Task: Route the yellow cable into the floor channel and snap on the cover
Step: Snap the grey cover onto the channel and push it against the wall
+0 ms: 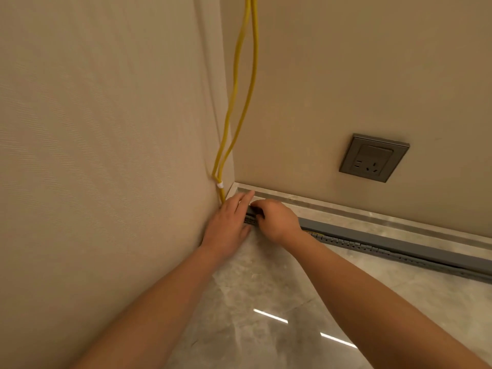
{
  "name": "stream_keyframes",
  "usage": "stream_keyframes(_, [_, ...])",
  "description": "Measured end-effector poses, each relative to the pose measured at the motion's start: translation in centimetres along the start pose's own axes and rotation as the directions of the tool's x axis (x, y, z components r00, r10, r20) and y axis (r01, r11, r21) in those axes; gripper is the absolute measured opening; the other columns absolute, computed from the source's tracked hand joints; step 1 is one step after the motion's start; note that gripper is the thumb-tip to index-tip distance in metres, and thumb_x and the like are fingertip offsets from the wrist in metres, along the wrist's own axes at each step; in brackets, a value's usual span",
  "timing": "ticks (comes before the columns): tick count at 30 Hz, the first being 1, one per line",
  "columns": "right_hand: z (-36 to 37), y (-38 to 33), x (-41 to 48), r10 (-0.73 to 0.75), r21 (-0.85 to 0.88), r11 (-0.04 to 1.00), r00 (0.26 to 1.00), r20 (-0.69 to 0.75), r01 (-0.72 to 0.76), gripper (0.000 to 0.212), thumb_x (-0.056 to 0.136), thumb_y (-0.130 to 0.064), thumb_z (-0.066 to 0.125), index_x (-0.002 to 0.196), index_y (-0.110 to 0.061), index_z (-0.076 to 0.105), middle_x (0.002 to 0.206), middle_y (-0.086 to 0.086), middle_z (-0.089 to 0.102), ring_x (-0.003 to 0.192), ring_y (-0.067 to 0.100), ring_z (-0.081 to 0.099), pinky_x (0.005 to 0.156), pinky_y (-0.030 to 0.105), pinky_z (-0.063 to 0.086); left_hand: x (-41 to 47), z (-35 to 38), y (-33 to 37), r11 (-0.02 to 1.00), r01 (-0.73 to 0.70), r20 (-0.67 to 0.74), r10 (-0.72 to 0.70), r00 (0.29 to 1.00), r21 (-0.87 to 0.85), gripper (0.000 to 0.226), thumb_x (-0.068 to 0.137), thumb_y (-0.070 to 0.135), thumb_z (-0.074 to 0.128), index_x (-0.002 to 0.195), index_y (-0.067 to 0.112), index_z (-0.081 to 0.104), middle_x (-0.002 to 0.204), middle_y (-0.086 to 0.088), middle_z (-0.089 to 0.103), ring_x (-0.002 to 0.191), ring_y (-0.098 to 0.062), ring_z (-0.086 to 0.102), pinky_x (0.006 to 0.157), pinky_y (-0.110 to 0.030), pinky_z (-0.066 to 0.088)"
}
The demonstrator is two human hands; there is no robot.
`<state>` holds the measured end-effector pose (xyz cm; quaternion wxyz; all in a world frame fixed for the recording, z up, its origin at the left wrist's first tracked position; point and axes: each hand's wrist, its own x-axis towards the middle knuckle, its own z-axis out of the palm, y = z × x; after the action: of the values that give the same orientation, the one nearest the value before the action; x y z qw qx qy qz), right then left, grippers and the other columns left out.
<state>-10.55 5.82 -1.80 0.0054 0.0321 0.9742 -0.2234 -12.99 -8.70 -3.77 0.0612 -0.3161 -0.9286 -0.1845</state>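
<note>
Two strands of yellow cable (241, 83) hang down the room corner, bound by a white tie (220, 185) just above the floor. A grey slotted floor channel (354, 245) runs along the right wall, with its grey cover (386, 239) lying on its far side. A short bit of yellow shows inside the channel beside my right wrist. My left hand (228, 225) lies flat at the corner, fingers stretched over the channel's end. My right hand (277, 218) curls its fingers onto the end of the cover. The channel's end is hidden under both hands.
A grey wall socket (374, 157) sits low on the right wall. A pale stone skirting (372, 213) runs behind the channel. The floor (266, 302) is glossy grey marble tile. The left wall has textured beige wallpaper.
</note>
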Motion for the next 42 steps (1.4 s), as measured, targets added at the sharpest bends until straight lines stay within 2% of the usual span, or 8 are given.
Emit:
stream_keyframes(5, [0.4, -0.3, 0.6, 0.045, 0.083, 0.995, 0.999, 0.005, -0.046, 0.044, 0.090, -0.009, 0.046, 0.128, -0.024, 0.061, 0.126, 0.001, 0.065, 0.116, 0.025, 0.058, 0.090, 0.042, 0.052, -0.4, 0.3, -0.4, 0.979, 0.102, 0.053, -0.094, 0.994, -0.179, 0.091, 0.082, 0.012, 0.061, 0.153, 0.025, 0.006, 0.154, 0.004, 0.021, 0.128, -0.020, 0.046, 0.093, -0.032, 0.049])
stream_keyframes(9, [0.5, -0.2, 0.9, 0.005, 0.037, 0.999, 1.000, 0.024, -0.005, 0.038, 0.093, -0.009, 0.043, 0.123, -0.022, 0.065, 0.123, 0.003, 0.067, 0.111, 0.028, 0.060, 0.088, 0.041, 0.051, 0.5, 0.0, -0.9, 0.940, 0.198, 0.106, -0.174, 0.979, -0.279, 0.090, 0.082, 0.009, 0.061, 0.153, 0.021, 0.008, 0.152, -0.003, 0.033, 0.129, -0.019, 0.049, 0.101, -0.034, 0.046])
stream_keyframes(17, [-0.2, -0.3, 1.0, -0.032, -0.153, 0.987, 0.990, 0.134, 0.053, 0.039, 0.092, -0.015, 0.050, 0.128, -0.025, 0.058, 0.120, 0.005, 0.065, 0.110, 0.029, 0.059, 0.076, 0.037, 0.047, 1.3, -0.1, -0.3, 0.944, 0.269, 0.154, -0.241, 0.958, -0.192, 0.079, 0.087, 0.019, 0.066, 0.151, 0.027, 0.020, 0.146, -0.001, 0.046, 0.128, -0.021, 0.051, 0.101, -0.037, 0.045])
stream_keyframes(21, [-0.2, -0.1, 0.8, -0.036, -0.186, 0.981, 0.989, 0.147, 0.063, 0.041, 0.093, -0.017, 0.048, 0.131, -0.030, 0.056, 0.118, 0.006, 0.065, 0.108, 0.030, 0.058, 0.068, 0.033, 0.042, 1.6, 0.0, -0.1, 0.956, 0.255, 0.131, -0.237, 0.963, -0.144, 0.066, 0.089, 0.018, 0.065, 0.146, 0.026, 0.033, 0.137, 0.000, 0.054, 0.121, -0.022, 0.055, 0.098, -0.037, 0.047])
stream_keyframes(26, [-0.8, 0.0, 0.8, -0.068, -0.162, 0.982, 0.984, 0.166, 0.095, 0.042, 0.096, -0.018, 0.046, 0.135, -0.029, 0.054, 0.122, 0.007, 0.065, 0.110, 0.031, 0.059, 0.075, 0.035, 0.045, 1.8, 0.2, -0.4, 0.964, 0.219, 0.117, -0.202, 0.972, -0.151, 0.044, 0.087, 0.020, 0.067, 0.129, 0.027, 0.056, 0.128, 0.004, 0.061, 0.115, -0.020, 0.058, 0.094, -0.030, 0.044])
stream_keyframes(32, [-1.5, -0.1, 1.1, -0.087, -0.168, 0.978, 0.972, 0.219, 0.125, 0.038, 0.097, -0.020, 0.046, 0.133, -0.027, 0.056, 0.122, 0.007, 0.065, 0.109, 0.031, 0.059, 0.079, 0.037, 0.046, 2.5, -0.2, -0.5, 0.970, 0.219, 0.141, -0.203, 0.969, -0.107, 0.036, 0.085, 0.021, 0.068, 0.120, 0.027, 0.064, 0.121, 0.004, 0.066, 0.109, -0.020, 0.061, 0.086, -0.028, 0.045])
stream_keyframes(36, [-1.5, -0.1, 1.0, -0.087, -0.149, 0.982, 0.976, 0.199, 0.118, 0.037, 0.095, -0.022, 0.048, 0.130, -0.028, 0.057, 0.121, 0.005, 0.066, 0.109, 0.030, 0.059, 0.084, 0.037, 0.049, 2.9, -0.4, -0.6, 0.974, 0.216, 0.169, -0.202, 0.965, -0.070, 0.033, 0.084, 0.022, 0.067, 0.116, 0.029, 0.067, 0.113, 0.004, 0.070, 0.104, -0.021, 0.064, 0.081, -0.029, 0.047])
stream_keyframes(42, [-1.2, 0.1, 0.9, -0.085, -0.207, 0.972, 0.985, 0.152, 0.116, 0.033, 0.089, -0.024, 0.057, 0.121, -0.023, 0.061, 0.111, 0.005, 0.069, 0.103, 0.030, 0.061, 0.077, 0.035, 0.048, 2.9, -0.4, -0.7, 0.979, 0.197, 0.182, -0.185, 0.966, -0.051, 0.029, 0.084, 0.024, 0.067, 0.112, 0.031, 0.069, 0.105, 0.004, 0.072, 0.098, -0.022, 0.065, 0.078, -0.032, 0.049])
